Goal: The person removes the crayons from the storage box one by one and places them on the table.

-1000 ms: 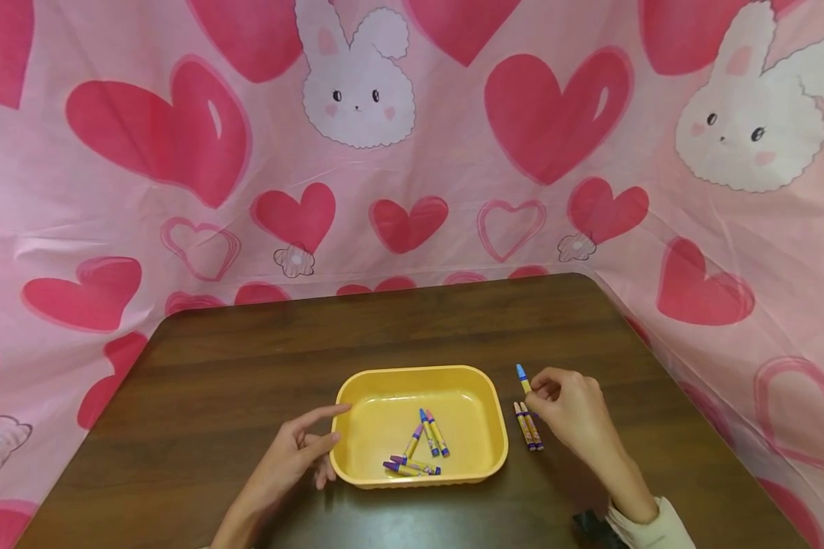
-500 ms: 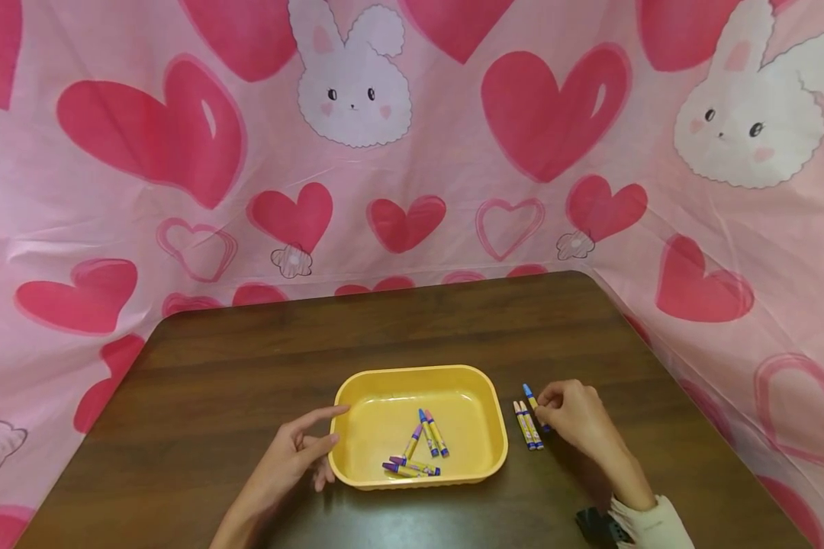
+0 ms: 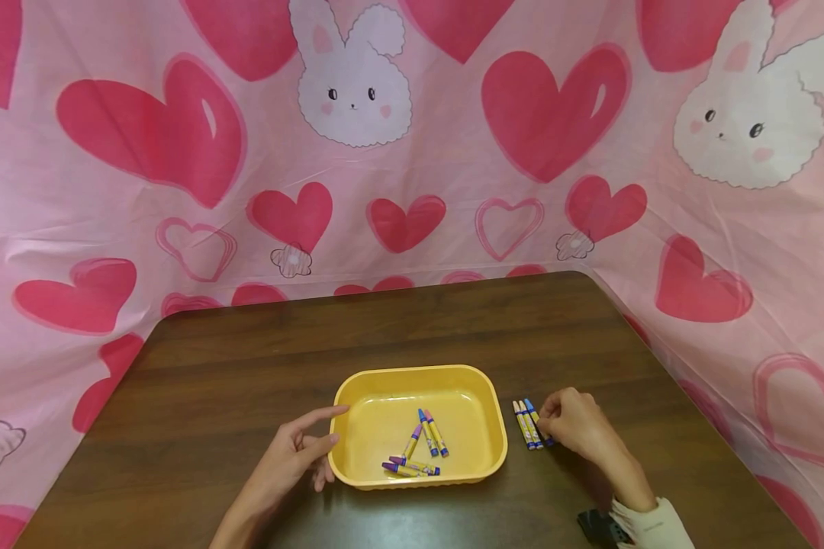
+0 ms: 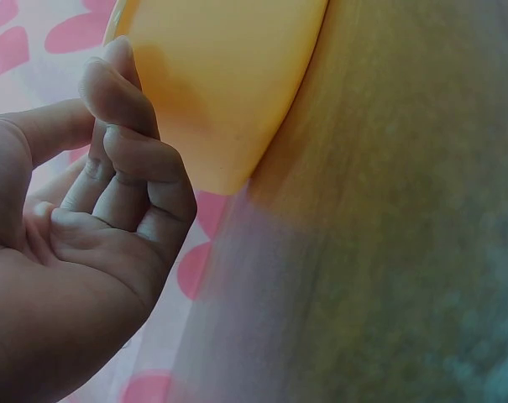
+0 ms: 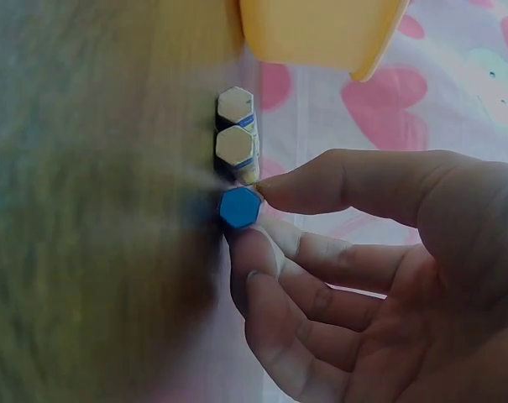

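Note:
In the head view my right hand [image 3: 577,423] pinches a blue crayon [image 3: 532,410] low over the table, right beside two peach-tipped crayons [image 3: 527,425] lying parallel. Thumb and fingertips flank its blue hexagonal end [image 5: 240,207] in the right wrist view, where the two pale crayon ends [image 5: 236,146] line up next to it. A yellow tray [image 3: 415,371] stands in the middle, with my left hand [image 3: 291,450] at its left side. The left index finger reaches over the rim and the thumb lies at the edge; the other fingers are loosely bent.
Several crayons [image 3: 434,435] with blue, pink and purple tips lie inside the tray. The dark wooden table [image 3: 261,343] has a pink heart-and-rabbit cloth [image 3: 446,168] hanging behind it and at both sides. A black device [image 3: 600,528] sits by the right cuff.
My right hand has brought the blue crayon down and nearer me, from beyond the two peach crayons to alongside them. The left hand and tray have stayed put.

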Available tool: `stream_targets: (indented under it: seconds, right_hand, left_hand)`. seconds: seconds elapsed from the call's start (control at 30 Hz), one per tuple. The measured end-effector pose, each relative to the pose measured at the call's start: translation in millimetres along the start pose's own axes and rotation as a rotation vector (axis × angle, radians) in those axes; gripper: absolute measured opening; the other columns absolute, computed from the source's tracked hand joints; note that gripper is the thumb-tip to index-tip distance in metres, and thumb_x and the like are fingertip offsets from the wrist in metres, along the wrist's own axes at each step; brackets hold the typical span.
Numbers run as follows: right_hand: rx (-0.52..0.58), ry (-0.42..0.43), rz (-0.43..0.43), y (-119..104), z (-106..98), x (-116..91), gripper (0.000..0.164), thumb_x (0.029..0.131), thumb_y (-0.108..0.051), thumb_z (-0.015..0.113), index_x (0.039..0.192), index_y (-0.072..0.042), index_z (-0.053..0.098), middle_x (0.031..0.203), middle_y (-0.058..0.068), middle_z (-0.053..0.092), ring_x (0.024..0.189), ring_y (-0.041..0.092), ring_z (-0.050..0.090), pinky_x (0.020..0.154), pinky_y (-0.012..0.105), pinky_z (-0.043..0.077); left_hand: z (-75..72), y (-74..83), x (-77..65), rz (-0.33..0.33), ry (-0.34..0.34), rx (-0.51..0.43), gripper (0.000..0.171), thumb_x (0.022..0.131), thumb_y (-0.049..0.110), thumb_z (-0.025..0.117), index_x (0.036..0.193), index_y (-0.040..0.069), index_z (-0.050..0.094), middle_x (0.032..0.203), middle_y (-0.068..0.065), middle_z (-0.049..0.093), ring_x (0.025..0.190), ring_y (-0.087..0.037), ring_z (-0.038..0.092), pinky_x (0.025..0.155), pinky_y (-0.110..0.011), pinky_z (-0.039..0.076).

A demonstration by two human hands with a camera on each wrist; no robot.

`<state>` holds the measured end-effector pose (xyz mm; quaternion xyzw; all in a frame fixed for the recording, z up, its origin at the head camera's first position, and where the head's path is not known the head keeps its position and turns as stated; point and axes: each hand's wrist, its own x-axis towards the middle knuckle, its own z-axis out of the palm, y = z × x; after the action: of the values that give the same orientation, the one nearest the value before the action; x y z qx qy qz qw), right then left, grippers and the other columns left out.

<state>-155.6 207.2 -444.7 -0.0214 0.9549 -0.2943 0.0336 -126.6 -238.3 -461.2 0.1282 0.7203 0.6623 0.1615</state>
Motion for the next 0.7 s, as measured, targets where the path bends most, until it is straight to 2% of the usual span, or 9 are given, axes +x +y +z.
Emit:
stream_targets:
  seconds: [0.4, 0.7]
  right_hand:
    - [0.044, -0.009, 0.021, -1.8, 2.3, -1.6, 0.013, 0.077, -0.007, 0.073, 0.067, -0.011, 0.067, 0.055, -0.004, 0.058, 0.05, 0.012, 0.054, 0.046, 0.029, 0.043]
    - [0.078, -0.002, 0.046, 1.3, 0.2, -1.8, 0.013, 0.077, -0.011, 0.076, 0.067, -0.01, 0.068, 0.061, -0.003, 0.063, 0.051, 0.012, 0.06, 0.047, 0.029, 0.047]
  left_hand:
    - [0.4, 0.1, -0.1, -0.012, 0.007, -0.009, 0.05, 0.101, 0.017, 0.059, 0.146, -0.002, 0.044, 0.064, -0.019, 0.067, 0.048, -0.014, 0.061, 0.047, -0.03, 0.054]
    - [0.5, 0.7, -0.5, -0.027, 0.01, -0.01, 0.051, 0.101, 0.017, 0.06, 0.146, -0.001, 0.044, 0.064, -0.015, 0.068, 0.048, -0.014, 0.061, 0.048, -0.029, 0.055]
